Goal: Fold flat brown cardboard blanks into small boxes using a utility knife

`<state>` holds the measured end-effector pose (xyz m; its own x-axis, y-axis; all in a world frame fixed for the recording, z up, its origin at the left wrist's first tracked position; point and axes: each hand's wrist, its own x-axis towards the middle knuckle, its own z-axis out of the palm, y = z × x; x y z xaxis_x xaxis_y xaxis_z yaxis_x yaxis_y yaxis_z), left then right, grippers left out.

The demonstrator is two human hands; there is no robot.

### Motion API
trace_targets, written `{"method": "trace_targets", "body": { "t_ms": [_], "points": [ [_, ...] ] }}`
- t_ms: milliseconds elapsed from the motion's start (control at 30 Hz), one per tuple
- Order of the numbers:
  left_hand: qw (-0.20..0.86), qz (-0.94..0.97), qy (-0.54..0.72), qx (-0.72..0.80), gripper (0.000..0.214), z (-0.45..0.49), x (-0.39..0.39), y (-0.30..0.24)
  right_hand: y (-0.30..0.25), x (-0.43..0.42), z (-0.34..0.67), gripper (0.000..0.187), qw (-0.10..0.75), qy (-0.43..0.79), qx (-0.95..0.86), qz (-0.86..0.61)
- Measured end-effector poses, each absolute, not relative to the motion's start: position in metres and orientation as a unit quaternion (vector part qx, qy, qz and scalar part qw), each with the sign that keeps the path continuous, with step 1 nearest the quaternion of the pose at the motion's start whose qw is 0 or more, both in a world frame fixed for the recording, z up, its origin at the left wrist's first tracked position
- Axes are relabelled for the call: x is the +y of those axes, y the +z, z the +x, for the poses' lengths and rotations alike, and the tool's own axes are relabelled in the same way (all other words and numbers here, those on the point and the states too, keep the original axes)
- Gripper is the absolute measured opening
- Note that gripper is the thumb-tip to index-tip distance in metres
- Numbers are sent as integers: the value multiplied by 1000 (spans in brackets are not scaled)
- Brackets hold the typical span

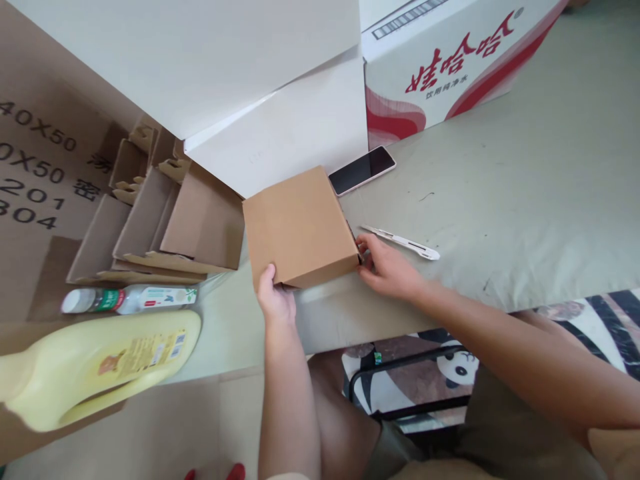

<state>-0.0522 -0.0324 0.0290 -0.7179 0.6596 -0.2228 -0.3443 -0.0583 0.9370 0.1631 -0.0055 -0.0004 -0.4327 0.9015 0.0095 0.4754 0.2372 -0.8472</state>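
Holding a closed brown box (300,227) at its near left corner with the left hand (277,298), thumb laid on the lid, fingers mostly out of sight below. Touching the near right corner of the same box with the right hand (377,262), fingers bent and close to the thumb; cannot tell whether pinching the cardboard or merely resting against it. Has the box over the pale cloth (500,220), in front of a white carton (285,130), turned slightly askew; cannot tell whether fully flat. Shows a phone (363,171), dark screen up, just beside the far right edge of the box, and a white knife (405,245) just beyond the right hand, thin end toward the box. Farther back and to the right, includes a red-and-white carton (450,80) with red lettering, beside the white one. To the left of the box, shows brown cardboard dividers (173,220) standing in rows, near a brown carton (35,157) printed with black numbers. Nearer on the left, has a clear bottle (135,299) on its side and, alongside, a large yellow jug (115,363), also lying down. Below the right forearm, shows cloth with a panda print (457,367) and dark metal bars (413,405).
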Motion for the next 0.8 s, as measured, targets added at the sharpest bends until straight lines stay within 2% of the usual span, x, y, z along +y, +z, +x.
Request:
{"method": "trace_targets", "body": {
  "t_ms": [400, 800],
  "points": [
    [344, 148, 710, 597, 41, -52, -32, 29, 1, -5, 163, 43, 242, 402, -746, -472],
    [336, 142, 725, 584, 40, -45, -32, 28, -2, -6, 162, 42, 259, 385, -753, -467]
  ]
}}
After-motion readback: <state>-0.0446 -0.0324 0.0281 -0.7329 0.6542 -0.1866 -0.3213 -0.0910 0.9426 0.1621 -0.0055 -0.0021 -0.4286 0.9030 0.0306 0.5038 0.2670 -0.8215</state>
